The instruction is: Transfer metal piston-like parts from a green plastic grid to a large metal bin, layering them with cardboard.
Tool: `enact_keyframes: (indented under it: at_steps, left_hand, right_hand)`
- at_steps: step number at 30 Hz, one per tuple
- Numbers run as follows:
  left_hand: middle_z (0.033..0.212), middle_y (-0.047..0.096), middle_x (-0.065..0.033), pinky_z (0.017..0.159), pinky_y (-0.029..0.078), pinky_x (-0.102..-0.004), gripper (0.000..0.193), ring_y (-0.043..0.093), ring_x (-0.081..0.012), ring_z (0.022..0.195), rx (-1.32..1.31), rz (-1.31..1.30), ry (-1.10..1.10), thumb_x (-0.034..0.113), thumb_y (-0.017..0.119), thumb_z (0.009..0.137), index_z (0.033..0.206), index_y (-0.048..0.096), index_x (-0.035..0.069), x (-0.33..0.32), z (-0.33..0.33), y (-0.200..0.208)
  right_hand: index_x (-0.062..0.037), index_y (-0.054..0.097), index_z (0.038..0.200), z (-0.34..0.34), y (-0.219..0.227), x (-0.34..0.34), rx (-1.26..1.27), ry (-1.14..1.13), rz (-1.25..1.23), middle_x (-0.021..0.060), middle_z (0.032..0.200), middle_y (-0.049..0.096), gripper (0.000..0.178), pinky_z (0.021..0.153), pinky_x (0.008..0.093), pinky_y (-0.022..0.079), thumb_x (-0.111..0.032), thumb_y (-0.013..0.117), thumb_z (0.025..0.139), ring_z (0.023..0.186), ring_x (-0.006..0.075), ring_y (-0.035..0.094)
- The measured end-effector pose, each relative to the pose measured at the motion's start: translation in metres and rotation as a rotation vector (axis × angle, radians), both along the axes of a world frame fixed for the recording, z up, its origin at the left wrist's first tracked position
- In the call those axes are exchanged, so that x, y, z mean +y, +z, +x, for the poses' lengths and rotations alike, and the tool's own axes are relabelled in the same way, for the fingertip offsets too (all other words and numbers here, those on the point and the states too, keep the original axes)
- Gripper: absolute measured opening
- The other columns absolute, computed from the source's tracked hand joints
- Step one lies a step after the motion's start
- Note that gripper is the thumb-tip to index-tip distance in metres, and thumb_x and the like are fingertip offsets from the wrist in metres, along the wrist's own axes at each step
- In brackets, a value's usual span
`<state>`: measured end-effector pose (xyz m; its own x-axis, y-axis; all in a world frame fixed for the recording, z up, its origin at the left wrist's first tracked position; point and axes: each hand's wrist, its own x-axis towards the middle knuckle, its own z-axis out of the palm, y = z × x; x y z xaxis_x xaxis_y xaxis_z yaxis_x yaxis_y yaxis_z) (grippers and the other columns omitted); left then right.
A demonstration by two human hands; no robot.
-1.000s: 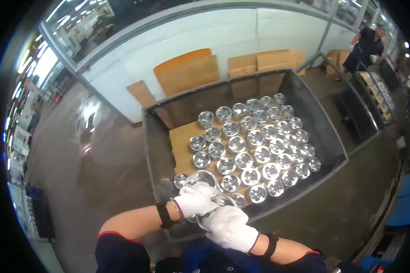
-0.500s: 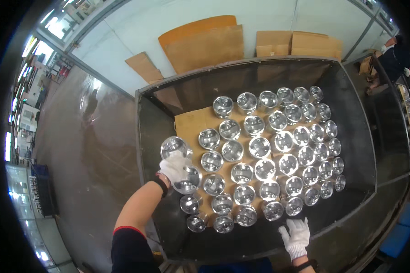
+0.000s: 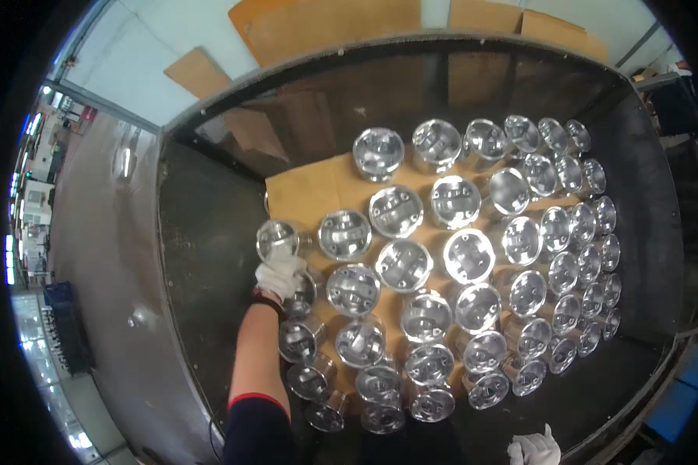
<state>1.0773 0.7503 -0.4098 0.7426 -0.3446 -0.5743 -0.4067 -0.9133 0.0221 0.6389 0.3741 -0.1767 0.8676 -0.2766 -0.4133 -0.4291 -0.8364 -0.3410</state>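
Note:
My left hand (image 3: 281, 273), in a white glove, is closed between two shiny metal pistons at the left end of the rows. One piston (image 3: 278, 239) lies just beyond its fingers. The other piston (image 3: 301, 293) is beside the palm, partly covered by the glove. Both are low, level with the pistons around them; the fingertips are partly hidden. My gloved right hand (image 3: 535, 449) is at the lower edge, near the bin's front wall, with nothing in it and its fingers loosely bent and apart. Several rows of like pistons (image 3: 469, 256) stand on brown cardboard (image 3: 306, 194).
A dark, high-walled bin (image 3: 202, 232) surrounds the pistons. Flat cardboard pieces (image 3: 333, 31) lean against the pale wall behind it. Grey floor (image 3: 108, 271) lies to the left, with a dark rack (image 3: 66, 325) of small parts. Something blue (image 3: 682, 407) is at the lower right.
My left hand has lowered the two pistons into the leftmost part of the rows. My right hand has drawn down toward the lower edge, its fingers more bent. The view has moved closer over the bin.

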Motion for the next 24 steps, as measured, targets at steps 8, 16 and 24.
enact_keyframes:
  at_steps: [8, 16, 24]
  left_hand:
    - [0.154, 0.036, -0.0249, 0.121, 0.025, -0.0557, 0.072, 0.032, -0.046, 0.143, -0.381, -0.024, 0.063, 0.019, 0.062, 0.084, 0.153, 0.042, 0.016, -0.007, -0.068, 0.003]
    - [0.145, 0.042, -0.0267, 0.112, 0.039, -0.0499, 0.075, 0.041, -0.0466, 0.135, 0.252, -0.522, -0.005, 0.039, 0.067, 0.088, 0.153, 0.039, 0.013, -0.064, -0.273, 0.182]
    - [0.137, 0.059, -0.0159, 0.104, 0.045, -0.0425, 0.066, 0.06, -0.0347, 0.123, 0.689, -0.46, -0.007, 0.046, 0.06, 0.093, 0.151, 0.043, 0.02, -0.032, -0.385, 0.302]
  right_hand:
    - [-0.0059, 0.073, 0.097, -0.002, 0.008, 0.008, -0.092, -0.018, -0.055, 0.0118, 0.095, 0.073, 0.024, 0.109, 0.051, 0.045, -0.026, 0.06, 0.099, 0.091, 0.03, 0.069]
    - [-0.014, 0.072, 0.076, -0.029, -0.014, 0.005, -0.148, -0.092, -0.206, 0.0088, 0.074, 0.069, 0.025, 0.109, 0.0497, 0.045, -0.03, 0.061, 0.092, 0.078, 0.0293, 0.067]
    - [-0.0087, 0.077, 0.098, -0.087, 0.07, 0.067, -0.387, -0.498, -0.164, 0.0129, 0.097, 0.075, 0.03, 0.112, 0.052, 0.041, -0.032, 0.059, 0.093, 0.098, 0.031, 0.069]
